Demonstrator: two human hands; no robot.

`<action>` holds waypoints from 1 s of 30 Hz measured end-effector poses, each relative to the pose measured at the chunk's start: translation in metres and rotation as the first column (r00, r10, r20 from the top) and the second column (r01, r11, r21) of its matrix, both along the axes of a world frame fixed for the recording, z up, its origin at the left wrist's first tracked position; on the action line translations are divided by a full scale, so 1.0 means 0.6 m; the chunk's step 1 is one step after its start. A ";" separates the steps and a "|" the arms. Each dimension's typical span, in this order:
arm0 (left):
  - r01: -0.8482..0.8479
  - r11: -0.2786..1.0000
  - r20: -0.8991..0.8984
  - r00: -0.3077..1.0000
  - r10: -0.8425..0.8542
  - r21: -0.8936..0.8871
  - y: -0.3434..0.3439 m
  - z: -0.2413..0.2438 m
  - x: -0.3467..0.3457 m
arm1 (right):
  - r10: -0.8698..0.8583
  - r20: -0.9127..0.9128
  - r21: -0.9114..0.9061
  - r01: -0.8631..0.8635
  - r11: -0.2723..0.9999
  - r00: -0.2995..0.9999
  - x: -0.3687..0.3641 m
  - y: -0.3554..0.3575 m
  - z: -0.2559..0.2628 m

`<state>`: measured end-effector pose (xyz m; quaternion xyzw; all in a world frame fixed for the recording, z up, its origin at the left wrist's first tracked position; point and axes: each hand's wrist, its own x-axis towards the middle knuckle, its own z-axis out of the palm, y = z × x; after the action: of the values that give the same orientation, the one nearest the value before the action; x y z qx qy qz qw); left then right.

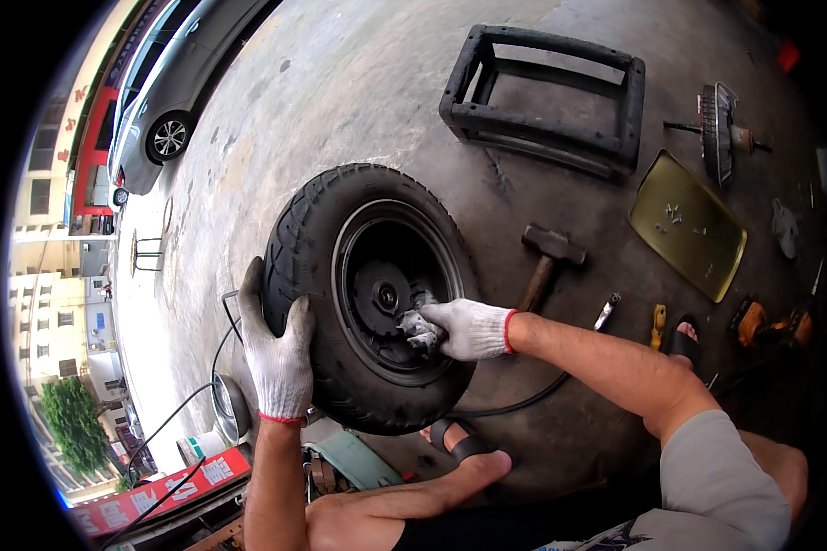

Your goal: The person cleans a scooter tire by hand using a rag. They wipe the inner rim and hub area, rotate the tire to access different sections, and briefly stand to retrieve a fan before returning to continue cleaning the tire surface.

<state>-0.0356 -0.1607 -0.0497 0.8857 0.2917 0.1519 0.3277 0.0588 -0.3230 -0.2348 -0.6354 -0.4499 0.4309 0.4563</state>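
A black rubber tyre [296, 275] on a metal wheel rim [342, 275] stands upright on the floor before me. My left hand [279, 344], in a white knitted work glove with dirty fingers, holds the tyre's tread from the left side, thumb apart from the fingers. My right hand [465, 329], also gloved, reaches into the rim's hollow with a crumpled, stained white cloth [419, 329] between its fingers. The cloth is at the lower right of the dark hub [384, 297]. Part of the rim's inside lies in shadow.
A sledgehammer [553, 244], a black metal frame [548, 113], a golden tray [689, 227] with several small screws, and a motor part [718, 134] lie right of the wheel. Further right is a yellow-black power drill [754, 324]. A black hose [517, 406] runs behind my foot; a metal basin [231, 408] stands left.
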 end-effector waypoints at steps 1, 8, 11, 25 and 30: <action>0.007 1.000 -0.004 1.000 -0.007 0.021 0.005 -0.001 -0.001 | -0.086 0.171 -0.087 0.102 0.991 0.981 0.018 -0.008 -0.010; 0.051 0.993 0.010 0.999 -0.053 0.103 0.016 -0.010 0.003 | -0.521 0.553 0.590 0.135 0.796 0.650 0.122 0.081 -0.009; 0.061 0.993 0.036 0.997 -0.065 0.098 0.007 -0.005 0.006 | -0.341 0.751 0.365 0.074 0.928 0.565 0.138 0.095 -0.062; 0.022 0.998 0.088 0.996 -0.028 0.067 0.013 -0.013 -0.013 | -0.651 0.410 0.288 0.587 0.757 0.638 0.078 -0.063 -0.063; 0.018 0.996 0.068 0.997 -0.023 0.084 0.015 -0.011 -0.016 | -0.611 0.542 0.592 0.254 0.765 0.578 0.124 0.053 0.011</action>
<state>-0.0450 -0.1514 -0.0565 0.8957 0.2646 0.1910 0.3021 0.1330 -0.2911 -0.2285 -0.7178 -0.5009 -0.0941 0.4744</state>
